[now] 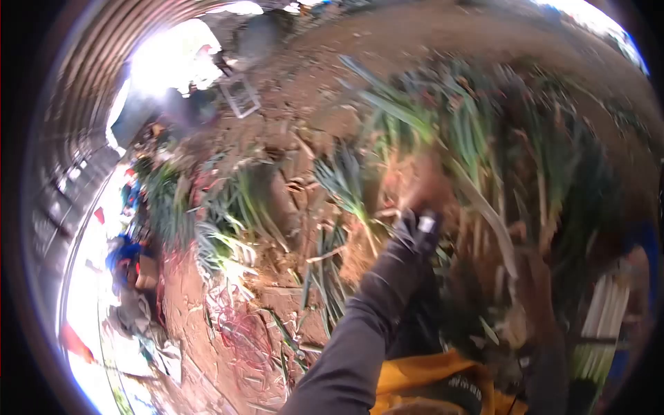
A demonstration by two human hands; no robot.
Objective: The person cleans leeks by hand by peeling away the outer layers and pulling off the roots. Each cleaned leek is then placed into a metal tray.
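Leeks (469, 135), nearest left hand (427, 185) and right hand (534, 280), open or closed indeterminable through blur; yellow garment (411, 372), dark patch (456, 395), lettering illegible.

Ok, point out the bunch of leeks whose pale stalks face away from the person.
The bunch at the lower right: its pale stalks lie beyond its green leaves, whereas the bunches around the left hand have leaves outward.

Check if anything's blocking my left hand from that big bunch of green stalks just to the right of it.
Nothing visible stands in the way: the left hand is right at the near edge of the green stalks. Blur hides whether its fingers touch them.
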